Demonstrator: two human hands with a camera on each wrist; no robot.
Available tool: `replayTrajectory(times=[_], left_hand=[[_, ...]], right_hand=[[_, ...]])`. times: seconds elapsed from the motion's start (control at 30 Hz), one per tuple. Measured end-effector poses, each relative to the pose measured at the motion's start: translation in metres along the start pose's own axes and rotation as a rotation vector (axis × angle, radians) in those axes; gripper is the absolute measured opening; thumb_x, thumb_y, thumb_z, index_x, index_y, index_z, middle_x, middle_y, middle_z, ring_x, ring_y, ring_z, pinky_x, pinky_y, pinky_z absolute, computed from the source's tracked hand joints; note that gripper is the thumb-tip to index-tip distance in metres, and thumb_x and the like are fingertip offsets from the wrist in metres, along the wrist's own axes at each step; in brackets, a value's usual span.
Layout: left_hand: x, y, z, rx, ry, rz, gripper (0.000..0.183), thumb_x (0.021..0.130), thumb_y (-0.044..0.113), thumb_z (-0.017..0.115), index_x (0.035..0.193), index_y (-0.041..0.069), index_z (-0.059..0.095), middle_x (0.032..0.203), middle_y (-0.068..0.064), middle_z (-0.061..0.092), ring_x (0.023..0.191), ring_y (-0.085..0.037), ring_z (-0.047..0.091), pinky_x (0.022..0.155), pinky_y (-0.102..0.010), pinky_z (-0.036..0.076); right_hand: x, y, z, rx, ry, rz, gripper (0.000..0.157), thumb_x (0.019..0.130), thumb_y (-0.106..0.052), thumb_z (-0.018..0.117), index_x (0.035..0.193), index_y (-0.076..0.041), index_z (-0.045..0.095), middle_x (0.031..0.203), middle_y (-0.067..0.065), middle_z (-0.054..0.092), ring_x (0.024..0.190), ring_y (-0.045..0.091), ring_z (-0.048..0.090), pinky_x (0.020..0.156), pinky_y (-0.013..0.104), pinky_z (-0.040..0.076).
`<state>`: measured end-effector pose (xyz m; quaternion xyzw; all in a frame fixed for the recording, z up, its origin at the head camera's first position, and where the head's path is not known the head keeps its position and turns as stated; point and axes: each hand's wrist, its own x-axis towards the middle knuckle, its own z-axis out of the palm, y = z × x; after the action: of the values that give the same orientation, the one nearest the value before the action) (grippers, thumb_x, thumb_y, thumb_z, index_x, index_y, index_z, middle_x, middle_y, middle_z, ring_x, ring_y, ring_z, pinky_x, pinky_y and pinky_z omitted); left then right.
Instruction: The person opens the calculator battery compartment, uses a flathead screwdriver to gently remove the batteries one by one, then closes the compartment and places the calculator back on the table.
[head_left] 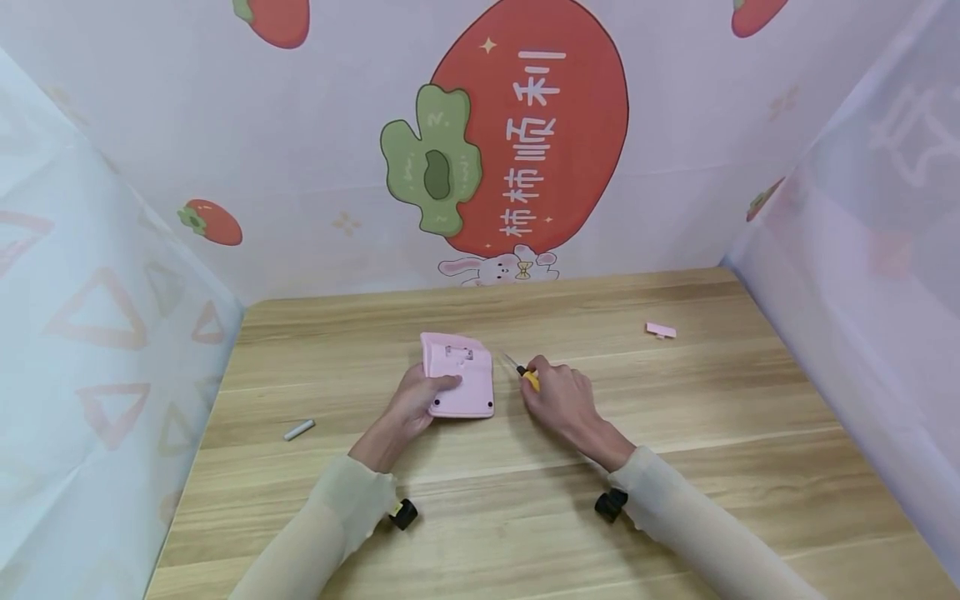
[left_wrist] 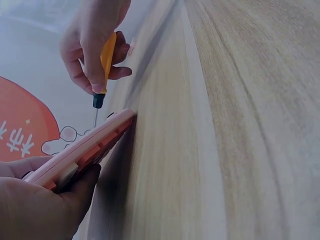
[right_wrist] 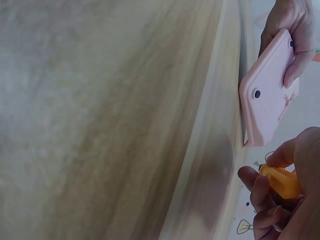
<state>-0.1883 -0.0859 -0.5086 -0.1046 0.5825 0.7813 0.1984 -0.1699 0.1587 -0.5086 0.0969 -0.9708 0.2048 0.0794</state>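
A pink calculator (head_left: 462, 390) is held back side up by my left hand (head_left: 411, 402), thumb across its back and fingers beneath. Its battery compartment (head_left: 459, 352) lies uncovered near the far edge. The left wrist view catches the keys (left_wrist: 95, 152) on the underside. My right hand (head_left: 558, 398) grips a screwdriver by its yellow handle (left_wrist: 107, 57). The thin metal shaft (head_left: 511, 361) points toward the calculator, and in the head view its tip is just to the right of it, apart. In the right wrist view, the right hand (right_wrist: 300, 195) partly hides the handle.
A small pink battery cover (head_left: 661, 331) lies on the wooden table (head_left: 525, 517) at the far right. Toward the left lies a small grey cylinder, seemingly a battery (head_left: 299, 430). Printed cloth walls (head_left: 315, 167) enclose the table at the back and both sides.
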Motion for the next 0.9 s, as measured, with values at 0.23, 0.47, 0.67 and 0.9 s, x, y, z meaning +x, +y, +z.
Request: replayTrajectory(times=[0.23, 0.47, 0.67, 0.9], left_hand=[[0.002, -0.002, -0.002, 0.128, 0.093, 0.034, 0.063, 0.095, -0.013, 0.065, 0.153, -0.001, 0.044, 0.142, -0.025, 0.062, 0.113, -0.032, 0.071, 0.093, -0.039, 0.066], [0.002, -0.002, -0.003, 0.275, 0.156, 0.026, 0.067, 0.092, -0.008, 0.072, 0.152, 0.002, 0.044, 0.139, -0.021, 0.062, 0.11, -0.029, 0.069, 0.089, -0.034, 0.066], [0.002, -0.001, -0.002, 0.378, 0.21, 0.04, 0.079, 0.092, -0.004, 0.076, 0.16, 0.005, 0.036, 0.144, -0.018, 0.059, 0.118, -0.031, 0.066, 0.096, -0.038, 0.063], [0.001, 0.0, -0.001, 0.432, 0.223, 0.069, 0.086, 0.091, -0.004, 0.077, 0.163, 0.001, 0.029, 0.154, -0.02, 0.051, 0.134, -0.034, 0.056, 0.114, -0.046, 0.053]], right_hand=[[0.001, 0.006, 0.002, -0.029, -0.015, 0.02, 0.026, 0.1, -0.025, 0.069, 0.115, -0.004, 0.073, 0.05, -0.005, 0.041, 0.045, 0.01, 0.033, 0.039, 0.027, 0.028], [0.001, 0.008, 0.003, -0.041, 0.015, 0.007, 0.024, 0.099, -0.024, 0.07, 0.112, -0.005, 0.073, 0.05, -0.003, 0.045, 0.045, 0.014, 0.039, 0.038, 0.03, 0.032], [0.001, 0.009, 0.003, -0.041, -0.001, 0.02, 0.024, 0.099, -0.024, 0.069, 0.112, -0.004, 0.073, 0.051, -0.002, 0.046, 0.045, 0.013, 0.038, 0.038, 0.029, 0.03], [0.001, 0.012, 0.004, -0.037, -0.017, 0.036, 0.024, 0.099, -0.023, 0.069, 0.112, -0.003, 0.072, 0.053, -0.002, 0.048, 0.045, 0.013, 0.038, 0.038, 0.028, 0.031]])
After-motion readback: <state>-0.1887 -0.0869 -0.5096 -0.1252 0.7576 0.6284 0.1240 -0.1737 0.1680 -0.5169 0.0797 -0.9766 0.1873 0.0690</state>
